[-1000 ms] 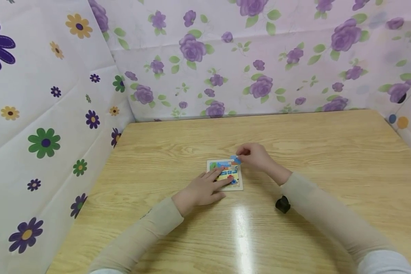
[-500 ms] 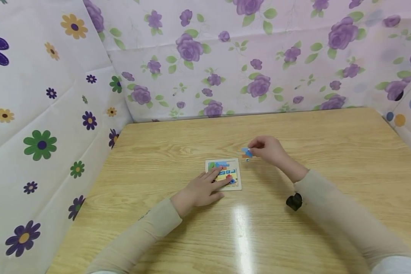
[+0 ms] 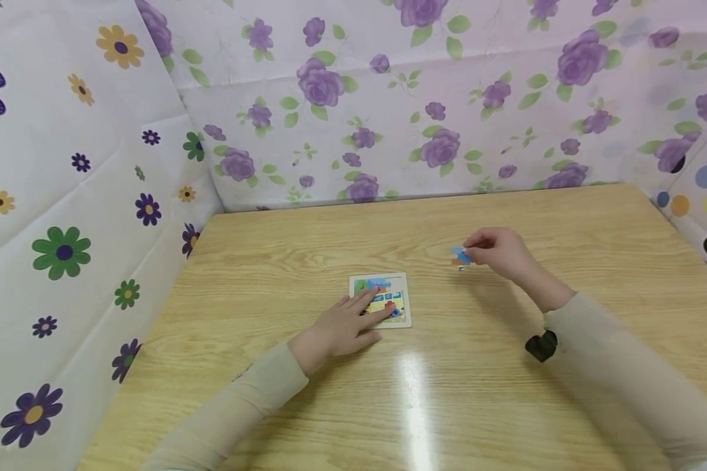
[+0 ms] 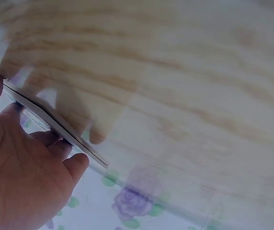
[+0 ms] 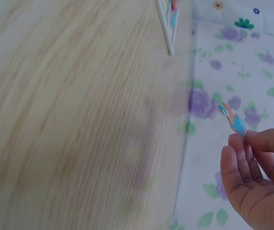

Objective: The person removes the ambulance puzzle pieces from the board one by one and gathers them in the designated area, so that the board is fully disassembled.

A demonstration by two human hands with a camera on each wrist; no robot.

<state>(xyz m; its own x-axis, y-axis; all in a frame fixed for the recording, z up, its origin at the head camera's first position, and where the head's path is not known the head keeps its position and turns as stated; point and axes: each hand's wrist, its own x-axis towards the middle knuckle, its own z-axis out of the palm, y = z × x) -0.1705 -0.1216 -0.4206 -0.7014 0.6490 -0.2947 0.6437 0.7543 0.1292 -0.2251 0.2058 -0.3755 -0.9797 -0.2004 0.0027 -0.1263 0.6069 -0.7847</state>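
A small square picture puzzle [image 3: 408, 317] with a pale frame lies on the table, showing a yellow vehicle with blue windows. My left hand [image 3: 337, 329] lies spread over its left part, fingers straight on the picture and hiding some of it. Bare board shows in the puzzle's upper right corner. Right of the puzzle, my right hand [image 3: 501, 252] pinches a blue and orange puzzle piece [image 3: 461, 256] between thumb and fingertips. In the right wrist view the puzzle piece [image 5: 234, 120] is held above the table, seen nearly edge-on.
The wooden table [image 3: 306, 242] reaches back to a floral cloth [image 3: 330, 144]. Another flower-patterned cloth [image 3: 94, 261] hangs along the left side. A black object [image 3: 542, 345] sits at the right forearm's sleeve.
My right hand has lifted the puzzle piece away from the puzzle's upper right corner and carried it to the right. The left hand stays on the puzzle.
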